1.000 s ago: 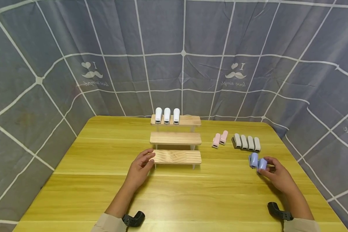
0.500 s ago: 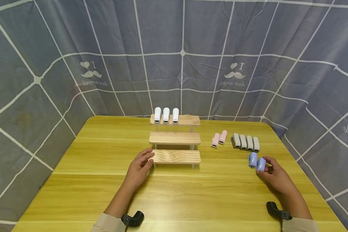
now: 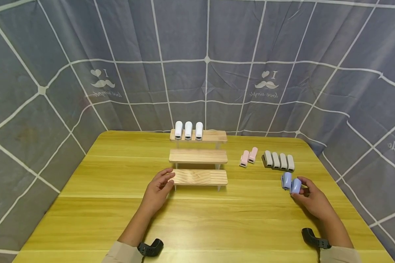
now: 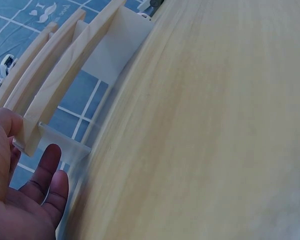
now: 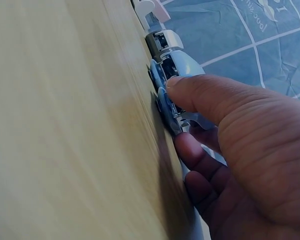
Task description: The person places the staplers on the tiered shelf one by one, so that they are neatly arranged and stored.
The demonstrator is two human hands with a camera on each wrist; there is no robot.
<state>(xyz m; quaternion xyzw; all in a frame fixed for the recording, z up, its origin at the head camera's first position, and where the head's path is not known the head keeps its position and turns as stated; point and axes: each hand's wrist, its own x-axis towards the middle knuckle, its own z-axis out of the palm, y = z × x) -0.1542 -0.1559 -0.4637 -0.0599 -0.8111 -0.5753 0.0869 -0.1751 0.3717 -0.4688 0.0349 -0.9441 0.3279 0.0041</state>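
Left hand (image 3: 157, 191) bent, pinching left end of lowest pale-wood shelf (image 3: 200, 177) | right hand (image 3: 312, 199) curled, pinching rounded blue plastic device (image 3: 296, 185) at right of yellow wood-grain counter (image 3: 217, 226) | grey white-gridded curtain (image 3: 184, 82) behind

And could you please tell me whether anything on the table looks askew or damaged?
Nothing looks plainly damaged. The two pink staplers are slightly staggered, the right one set farther back, unlike the four grey staplers lined up beside them. The two blue staplers are staggered too, but the right hand holds one.
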